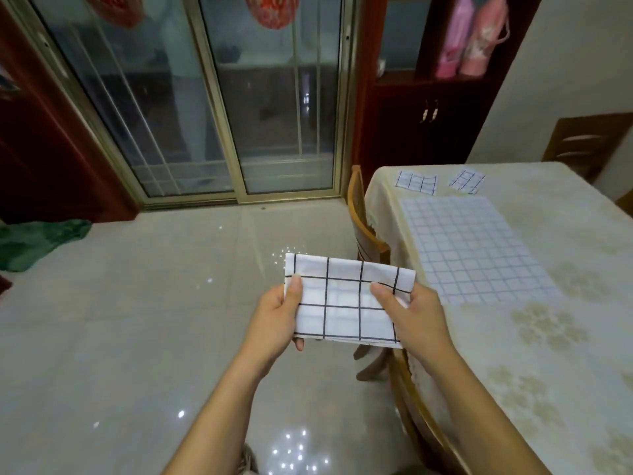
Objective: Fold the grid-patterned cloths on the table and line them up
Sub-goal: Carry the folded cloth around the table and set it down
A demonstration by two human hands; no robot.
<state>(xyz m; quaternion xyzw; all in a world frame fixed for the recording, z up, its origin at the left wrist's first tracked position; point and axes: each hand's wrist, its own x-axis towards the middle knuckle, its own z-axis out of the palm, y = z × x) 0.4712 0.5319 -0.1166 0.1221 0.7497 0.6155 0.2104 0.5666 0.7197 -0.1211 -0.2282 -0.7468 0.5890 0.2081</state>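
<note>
Left hand (279,311) and right hand (412,311) each grip a side of the folded grid cloth (344,299), held above the floor left of the table (534,337).

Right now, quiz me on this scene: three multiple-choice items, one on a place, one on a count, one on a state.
1. The held cloth is: A) in the air beside the table B) flat on the table C) on a chair seat
2. Cloths lying on the table: A) one B) three C) five
3. The big cloth is: A) rolled up B) crumpled C) spread flat
Answers: 1 A, the left hand and right hand grip it left of the table edge; 2 B, two small cloths at the far end plus the big one; 3 C, it lies unfolded on the tabletop.
</note>
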